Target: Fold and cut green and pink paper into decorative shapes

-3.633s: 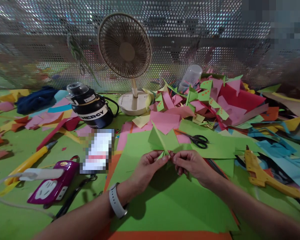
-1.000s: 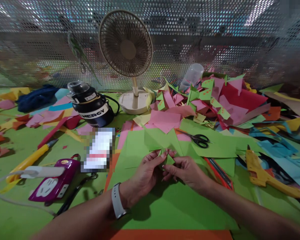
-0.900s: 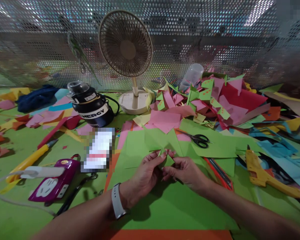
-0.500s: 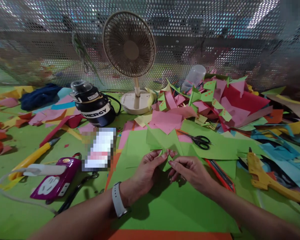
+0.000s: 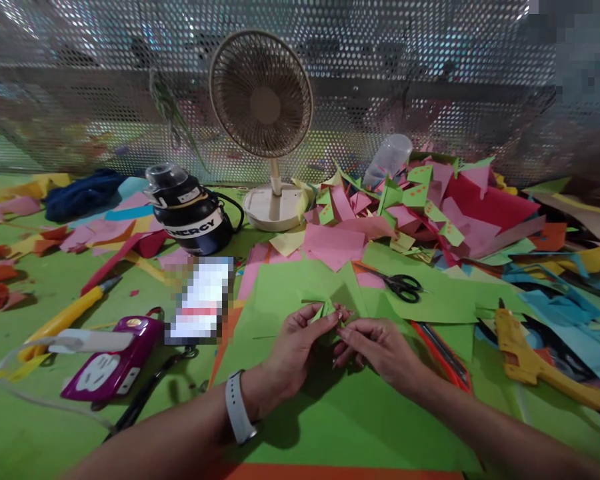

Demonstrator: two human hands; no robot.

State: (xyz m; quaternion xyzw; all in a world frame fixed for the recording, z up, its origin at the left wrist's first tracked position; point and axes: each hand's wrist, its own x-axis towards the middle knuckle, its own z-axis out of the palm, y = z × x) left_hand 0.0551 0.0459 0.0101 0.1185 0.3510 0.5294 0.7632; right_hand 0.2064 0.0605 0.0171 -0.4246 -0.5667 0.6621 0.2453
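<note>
A small folded piece of green paper is between my two hands, above a stack of green sheets. My left hand is closed on it, thumb on top and fingers behind. My right hand pinches at its right side, fingertips meeting the left thumb tip; the other fingers are curled underneath. My fingers hide part of the folds. Black-handled scissors lie beyond my right hand, and a red-and-black cutter-like tool lies to its right.
A fan and a black bottle stand at the back. Paper scraps are heaped at the back right. A phone, purple power bank and yellow tool lie left. A yellow glue gun lies right.
The folded green paper has turned and its upright flap now shows smaller. My right fingertips have come up slightly against the left thumb. The view has shifted a little.
</note>
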